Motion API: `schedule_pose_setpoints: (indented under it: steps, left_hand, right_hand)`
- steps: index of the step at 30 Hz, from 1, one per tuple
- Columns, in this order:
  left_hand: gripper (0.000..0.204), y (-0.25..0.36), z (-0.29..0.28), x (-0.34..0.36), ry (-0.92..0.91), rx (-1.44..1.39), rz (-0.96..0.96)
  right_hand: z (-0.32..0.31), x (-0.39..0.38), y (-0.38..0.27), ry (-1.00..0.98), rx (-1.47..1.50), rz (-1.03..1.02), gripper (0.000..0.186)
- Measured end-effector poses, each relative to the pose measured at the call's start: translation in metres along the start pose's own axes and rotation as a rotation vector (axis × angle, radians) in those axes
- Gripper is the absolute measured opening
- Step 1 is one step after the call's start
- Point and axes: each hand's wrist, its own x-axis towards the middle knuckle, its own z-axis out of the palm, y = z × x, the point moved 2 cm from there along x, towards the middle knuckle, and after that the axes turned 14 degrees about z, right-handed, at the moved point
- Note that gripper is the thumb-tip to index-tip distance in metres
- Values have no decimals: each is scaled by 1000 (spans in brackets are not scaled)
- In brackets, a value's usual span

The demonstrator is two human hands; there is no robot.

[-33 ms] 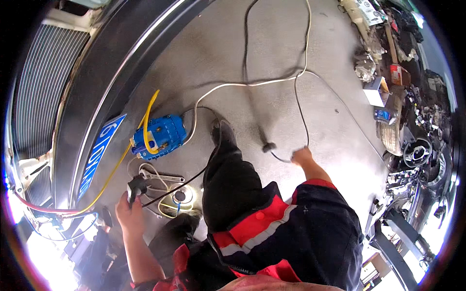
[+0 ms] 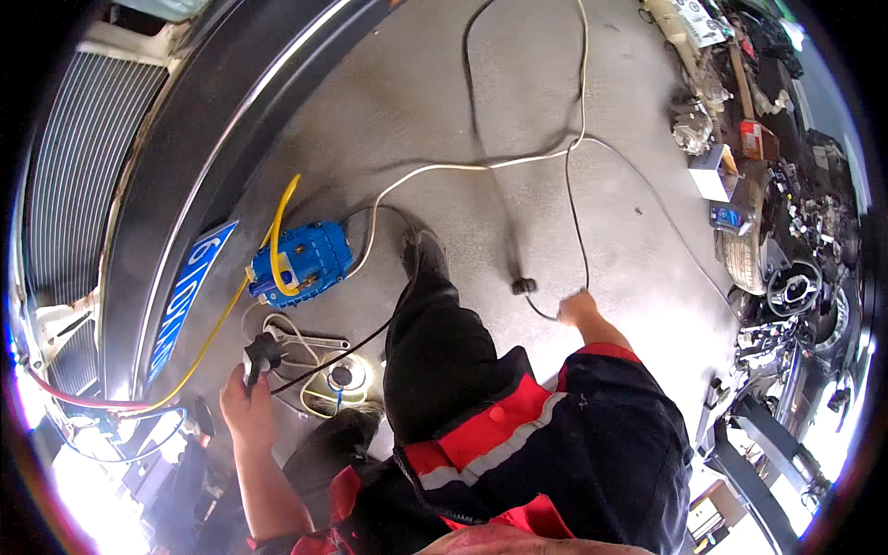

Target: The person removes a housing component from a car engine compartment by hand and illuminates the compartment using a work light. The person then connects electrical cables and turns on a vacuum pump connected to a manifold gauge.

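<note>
My left hand [image 2: 248, 407] is closed around a black plug [image 2: 265, 353]. A black cord [image 2: 356, 347] runs from near it, past my leg, toward the blue vacuum pump [image 2: 310, 262], which has a yellow hose [image 2: 277, 245] looped over it. My right hand [image 2: 578, 308] is closed on a dark cable [image 2: 579, 231]. Beyond the fingers, the cable's short free end carries a black connector [image 2: 524, 285], hanging to the left of the hand. Plug and connector are far apart, on either side of my leg.
A dark car bumper [image 2: 199, 139] with a blue number plate [image 2: 191, 296] stands at left. A pale cable [image 2: 444, 166] crosses the floor. Near my left hand lie a wrench [image 2: 310, 339] and a round pale device [image 2: 350, 377]. Car parts, a tire [image 2: 743, 264] and a white box [image 2: 714, 173] line the right.
The black connector on the cable has swung slightly right and toward me. My right hand has shifted a little nearer to me; my left hand looks the same.
</note>
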Motion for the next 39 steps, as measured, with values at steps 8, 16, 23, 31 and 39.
schedule_pose_setpoints:
  steps: [8,16,23,31,39]
  left_hand:
    - [20,21,9,13,14,24,33]
    - [23,30,36,28,-210,-21,-94]
    - [27,52,64,33,-299,-71,-84]
    - [27,88,103,67,-370,-382,-195]
    - [36,167,200,140,-496,-556,-146]
  right_hand:
    - [80,-19,-54,-191,177,-155,30]
    - [-151,123,42,570,1287,717,82]
    - [-180,173,84,179,1362,782,79]
    - [-174,167,46,225,1204,398,39]
    - [-188,-50,-20,560,1269,-196,30]
